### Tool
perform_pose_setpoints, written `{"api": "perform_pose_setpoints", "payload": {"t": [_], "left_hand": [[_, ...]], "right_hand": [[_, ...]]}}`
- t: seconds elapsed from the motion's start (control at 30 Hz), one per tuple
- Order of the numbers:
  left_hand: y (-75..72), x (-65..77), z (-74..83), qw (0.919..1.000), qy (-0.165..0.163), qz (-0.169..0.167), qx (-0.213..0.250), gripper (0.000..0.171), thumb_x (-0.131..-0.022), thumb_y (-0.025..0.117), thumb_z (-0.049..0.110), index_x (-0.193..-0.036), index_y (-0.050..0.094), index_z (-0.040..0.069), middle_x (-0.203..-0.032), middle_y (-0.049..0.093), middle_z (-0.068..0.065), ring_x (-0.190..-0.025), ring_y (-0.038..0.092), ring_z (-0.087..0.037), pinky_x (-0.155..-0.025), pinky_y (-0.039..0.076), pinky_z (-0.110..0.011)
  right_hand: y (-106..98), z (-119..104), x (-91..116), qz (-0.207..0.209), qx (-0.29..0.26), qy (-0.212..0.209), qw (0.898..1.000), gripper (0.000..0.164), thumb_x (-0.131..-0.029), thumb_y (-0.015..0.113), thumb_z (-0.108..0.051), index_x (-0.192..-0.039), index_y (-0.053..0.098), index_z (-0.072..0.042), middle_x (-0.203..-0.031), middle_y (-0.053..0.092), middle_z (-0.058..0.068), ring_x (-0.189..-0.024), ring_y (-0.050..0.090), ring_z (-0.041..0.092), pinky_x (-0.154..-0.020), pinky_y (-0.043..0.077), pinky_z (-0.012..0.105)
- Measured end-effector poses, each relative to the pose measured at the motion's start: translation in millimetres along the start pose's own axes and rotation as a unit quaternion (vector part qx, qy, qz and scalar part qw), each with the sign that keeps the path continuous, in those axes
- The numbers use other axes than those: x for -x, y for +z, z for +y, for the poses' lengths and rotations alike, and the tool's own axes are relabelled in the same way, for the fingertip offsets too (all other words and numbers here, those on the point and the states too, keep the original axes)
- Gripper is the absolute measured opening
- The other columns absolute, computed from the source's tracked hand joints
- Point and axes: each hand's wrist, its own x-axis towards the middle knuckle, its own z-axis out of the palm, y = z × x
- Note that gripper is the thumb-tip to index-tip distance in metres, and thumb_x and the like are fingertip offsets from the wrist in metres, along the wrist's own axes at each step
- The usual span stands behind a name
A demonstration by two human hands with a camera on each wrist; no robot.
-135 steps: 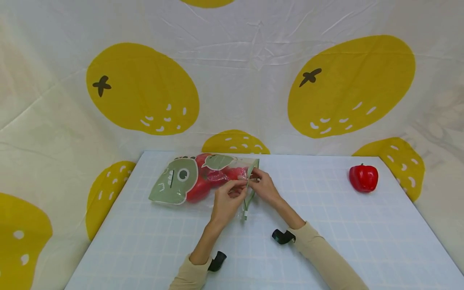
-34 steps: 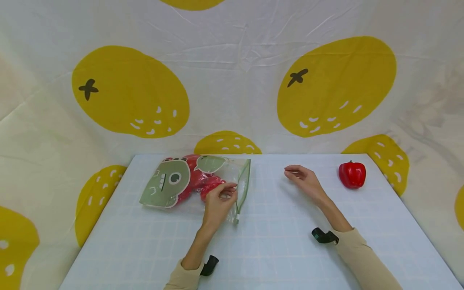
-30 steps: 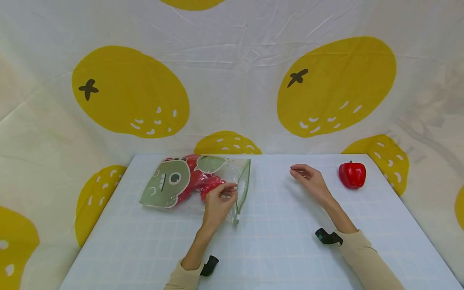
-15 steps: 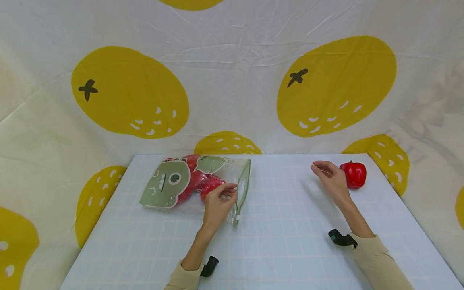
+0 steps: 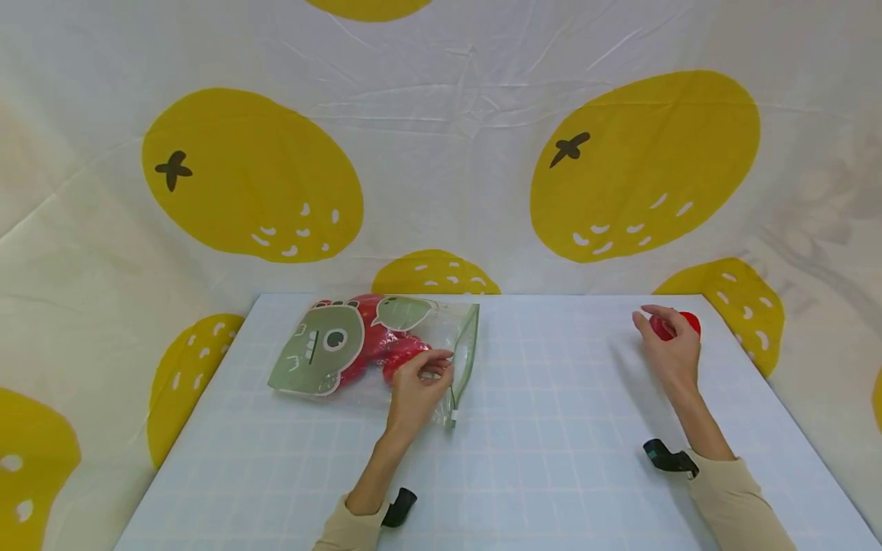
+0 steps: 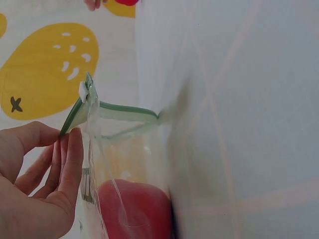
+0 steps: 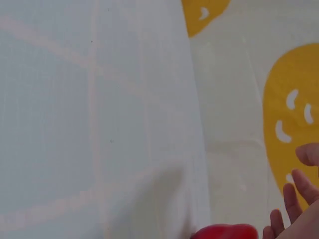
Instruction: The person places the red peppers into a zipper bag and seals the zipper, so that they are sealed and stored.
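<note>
A clear zip bag (image 5: pixel 313 360) printed with a green cartoon creature lies on the table at the left, with red bell peppers (image 6: pixel 132 209) inside. My left hand (image 5: pixel 416 386) pinches the upper lip of its mouth between thumb and fingers, and the green zip edge (image 6: pixel 127 109) gapes in the left wrist view. At the far right my right hand (image 5: pixel 671 352) hovers over a single red bell pepper (image 5: pixel 691 321), hiding much of it. Its fingers are spread and loosely bent in the right wrist view, apart from the pepper (image 7: pixel 227 232).
A pale checked tabletop (image 5: pixel 551 444) stretches between the hands. Behind it rises a white cloth (image 5: pixel 455 191) with large yellow fruit prints. A white slider (image 5: pixel 454 415) sits at the near end of the bag's zip.
My right hand has let go of the bag's mouth and moved right, over to the lone bell pepper. The left hand keeps its pinch on the bag, whose mouth now stands wider.
</note>
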Motion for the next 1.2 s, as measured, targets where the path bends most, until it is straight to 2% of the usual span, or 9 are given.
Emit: {"api": "perform_pose_setpoints", "payload": {"t": [0.13, 0.3, 0.43, 0.67, 0.87, 1.2], "left_hand": [[0.4, 0.1, -1.0, 0.9999, 0.012, 0.002, 0.003, 0.02, -0.089, 0.077, 0.002, -0.109, 0.077, 0.002, -0.096, 0.075, -0.011, -0.085, 0.071, -0.026, -0.076, 0.06, -0.023], [0.4, -0.3, -1.1, 0.9999, 0.014, 0.003, 0.002, 0.02, -0.089, 0.076, -0.002, -0.109, 0.077, 0.001, -0.095, 0.075, -0.01, -0.084, 0.071, -0.024, -0.075, 0.06, -0.022], [0.2, -0.3, -0.7, 0.9999, 0.01, 0.003, -0.004, 0.02, -0.089, 0.076, -0.001, -0.109, 0.076, 0.001, -0.095, 0.075, -0.009, -0.084, 0.07, -0.022, -0.075, 0.06, -0.021], [-0.2, -0.3, 0.1, 1.0, -0.003, 0.001, -0.008, 0.022, -0.088, 0.078, 0.001, -0.11, 0.076, 0.003, -0.097, 0.075, -0.008, -0.086, 0.07, -0.022, -0.076, 0.06, -0.022], [0.0, -0.2, 0.5, 0.9999, 0.005, 0.001, -0.009, 0.02, -0.09, 0.076, 0.002, -0.11, 0.076, 0.002, -0.097, 0.075, -0.009, -0.085, 0.071, -0.022, -0.076, 0.061, -0.023], [-0.6, -1.0, 1.7, 1.0, -0.001, -0.001, -0.008, 0.021, -0.089, 0.077, 0.001, -0.11, 0.076, 0.003, -0.098, 0.075, -0.007, -0.086, 0.07, -0.022, -0.076, 0.06, -0.022]], "right_hand": [[-6.1, 4.0, -3.8, 0.024, 0.011, 0.02, 0.999, 0.053, -0.099, 0.064, -0.044, -0.145, 0.058, -0.019, -0.155, 0.046, 0.005, -0.145, 0.035, 0.024, -0.114, 0.042, 0.05], [-13.2, 10.7, -9.1, 0.038, 0.022, 0.02, 0.999, 0.052, -0.1, 0.065, -0.036, -0.148, 0.054, -0.019, -0.159, 0.04, 0.003, -0.15, 0.027, 0.022, -0.113, 0.042, 0.056], [-16.7, 15.5, -12.4, 0.031, 0.034, 0.029, 0.999, 0.058, -0.1, 0.066, -0.031, -0.153, 0.047, -0.019, -0.163, 0.032, 0.005, -0.152, 0.021, 0.024, -0.112, 0.041, 0.06], [-21.7, 20.9, -19.1, 0.0, 0.061, 0.045, 0.997, 0.068, -0.1, 0.065, -0.028, -0.16, 0.034, -0.015, -0.167, 0.02, 0.014, -0.154, 0.015, 0.035, -0.109, 0.04, 0.067], [-24.9, 28.8, -23.4, -0.02, 0.079, 0.044, 0.996, 0.072, -0.1, 0.065, -0.023, -0.162, 0.029, -0.012, -0.167, 0.018, 0.02, -0.154, 0.014, 0.041, -0.106, 0.04, 0.069], [-29.1, 31.7, -27.8, -0.015, 0.106, 0.057, 0.993, 0.073, -0.099, 0.065, -0.019, -0.161, 0.027, -0.008, -0.166, 0.015, 0.023, -0.154, 0.012, 0.043, -0.107, 0.039, 0.068]]}}
